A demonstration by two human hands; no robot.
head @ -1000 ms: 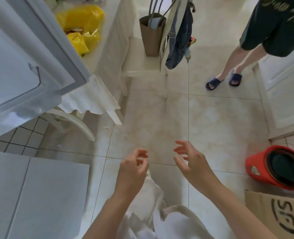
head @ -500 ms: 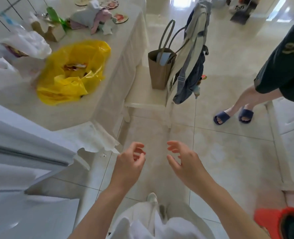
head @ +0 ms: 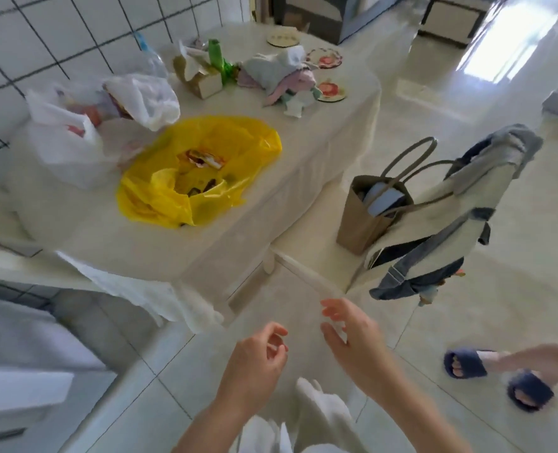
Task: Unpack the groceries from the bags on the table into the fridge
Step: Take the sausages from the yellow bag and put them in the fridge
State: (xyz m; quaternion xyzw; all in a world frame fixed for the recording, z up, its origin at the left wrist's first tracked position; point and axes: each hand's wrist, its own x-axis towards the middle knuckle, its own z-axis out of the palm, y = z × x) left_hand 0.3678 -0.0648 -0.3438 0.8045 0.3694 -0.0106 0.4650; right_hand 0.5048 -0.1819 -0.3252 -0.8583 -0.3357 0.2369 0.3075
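Observation:
A yellow plastic bag point(head: 205, 148) lies open on the white-clothed table point(head: 320, 138), with a few packets showing inside. Behind it, by the tiled wall, stand white plastic bags point(head: 71, 148) holding groceries. My left hand point(head: 254, 364) and my right hand point(head: 353, 338) hover empty over the floor, in front of the table's near corner, fingers loosely curled. The white fridge door point(head: 19, 354) fills the lower left edge, blurred.
A white chair point(head: 307, 256) beside the table carries a brown tote point(head: 369, 210) and hanging denim and canvas bags point(head: 441, 230). Another person's feet in blue slippers point(head: 496, 377) stand at the right. Cloths, coasters and a box clutter the table's far end.
The view has lifted from the floor toward the table, bringing the bags into fuller sight. Both hands stay empty and have come nearer the table corner. The red bucket has left the view.

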